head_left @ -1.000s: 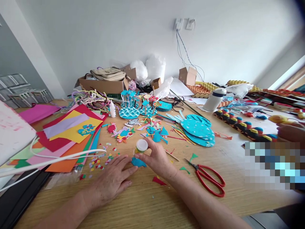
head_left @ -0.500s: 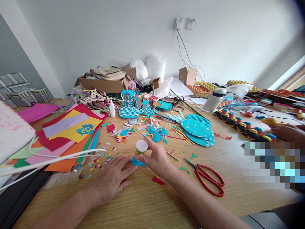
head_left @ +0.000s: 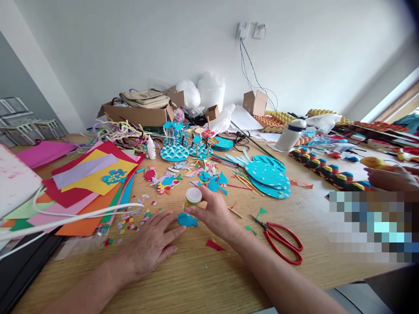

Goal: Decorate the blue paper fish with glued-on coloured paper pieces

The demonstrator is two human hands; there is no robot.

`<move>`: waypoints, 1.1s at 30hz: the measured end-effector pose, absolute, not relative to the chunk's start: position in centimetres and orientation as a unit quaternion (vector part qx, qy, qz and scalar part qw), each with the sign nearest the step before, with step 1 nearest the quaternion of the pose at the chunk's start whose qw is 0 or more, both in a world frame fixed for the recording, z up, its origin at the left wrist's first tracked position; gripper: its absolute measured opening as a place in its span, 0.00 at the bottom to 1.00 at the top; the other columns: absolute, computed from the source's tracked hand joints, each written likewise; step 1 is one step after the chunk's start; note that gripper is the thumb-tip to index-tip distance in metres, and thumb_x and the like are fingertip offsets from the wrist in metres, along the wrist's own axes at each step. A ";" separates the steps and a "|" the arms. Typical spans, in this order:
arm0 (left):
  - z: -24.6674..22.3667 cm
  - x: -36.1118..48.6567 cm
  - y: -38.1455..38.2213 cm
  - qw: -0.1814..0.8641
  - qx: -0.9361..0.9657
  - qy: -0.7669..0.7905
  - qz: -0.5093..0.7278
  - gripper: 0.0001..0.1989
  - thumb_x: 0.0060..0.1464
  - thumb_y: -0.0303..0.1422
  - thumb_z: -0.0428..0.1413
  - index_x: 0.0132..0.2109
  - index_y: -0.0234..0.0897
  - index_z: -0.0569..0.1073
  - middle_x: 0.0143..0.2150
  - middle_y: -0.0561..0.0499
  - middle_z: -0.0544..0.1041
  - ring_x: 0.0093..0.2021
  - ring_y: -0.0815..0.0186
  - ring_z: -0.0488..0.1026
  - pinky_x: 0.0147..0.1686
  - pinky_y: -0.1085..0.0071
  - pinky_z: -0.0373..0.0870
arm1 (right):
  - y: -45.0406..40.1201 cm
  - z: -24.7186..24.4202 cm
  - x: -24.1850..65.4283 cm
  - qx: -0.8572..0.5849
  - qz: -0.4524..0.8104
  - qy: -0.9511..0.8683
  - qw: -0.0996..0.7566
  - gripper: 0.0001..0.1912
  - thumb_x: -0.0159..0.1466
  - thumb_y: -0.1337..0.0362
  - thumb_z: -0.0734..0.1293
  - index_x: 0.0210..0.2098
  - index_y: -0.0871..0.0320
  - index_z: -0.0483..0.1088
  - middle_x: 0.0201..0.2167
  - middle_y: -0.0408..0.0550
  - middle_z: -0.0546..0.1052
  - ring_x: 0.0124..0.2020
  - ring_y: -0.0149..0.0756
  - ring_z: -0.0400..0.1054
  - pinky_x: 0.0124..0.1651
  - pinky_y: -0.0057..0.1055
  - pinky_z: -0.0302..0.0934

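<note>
My right hand (head_left: 218,213) grips a glue stick (head_left: 193,197) with a pale round end and a yellow-green label. It is held upright over a blue paper fish (head_left: 187,220) lying on the wooden table. My left hand (head_left: 153,240) rests flat with its fingers spread, the fingertips at the fish's left edge. Small coloured paper dots (head_left: 131,220) lie left of the fish. Red-handled scissors (head_left: 283,242) lie open to the right of my right wrist, and a red paper scrap (head_left: 214,245) is below that hand.
Coloured paper sheets (head_left: 88,187) and a white cable (head_left: 98,211) occupy the left. Cut-out fish (head_left: 166,181), a white glue bottle (head_left: 151,148) and blue discs (head_left: 268,174) stand or lie farther back. At right, another person's hand (head_left: 389,179) is near painted egg-carton strips (head_left: 327,170).
The glue stick has risen off the blue fish with my right hand, so more of the fish shows. My left hand stays flat beside it. The view has shifted slightly.
</note>
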State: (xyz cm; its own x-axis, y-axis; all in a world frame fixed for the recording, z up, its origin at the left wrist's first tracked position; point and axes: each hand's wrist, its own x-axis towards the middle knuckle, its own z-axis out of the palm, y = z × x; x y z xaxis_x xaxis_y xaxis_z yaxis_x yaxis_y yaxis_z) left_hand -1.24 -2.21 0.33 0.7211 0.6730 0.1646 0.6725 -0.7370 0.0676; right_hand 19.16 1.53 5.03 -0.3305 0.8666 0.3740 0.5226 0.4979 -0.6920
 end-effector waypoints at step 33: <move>0.1 -1.3 -2.2 0.006 0.926 0.366 0.092 0.21 0.56 0.33 0.48 0.57 0.49 0.59 0.56 0.45 0.61 0.56 0.52 0.56 0.52 0.48 0.58 | 1.6 4.6 18.7 -0.411 0.299 -0.758 0.409 0.11 0.52 0.59 0.67 0.28 0.58 0.63 0.25 0.40 0.66 0.28 0.29 0.59 0.30 0.25 0.54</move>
State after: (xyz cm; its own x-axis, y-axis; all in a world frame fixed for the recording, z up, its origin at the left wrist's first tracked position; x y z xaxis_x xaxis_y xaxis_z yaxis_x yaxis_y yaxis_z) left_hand -1.33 -2.16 0.09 0.7146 0.6794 0.1666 0.6771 -0.7316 0.0787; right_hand 18.67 1.59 4.62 -0.3281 0.8675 0.3738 0.3792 0.4834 -0.7890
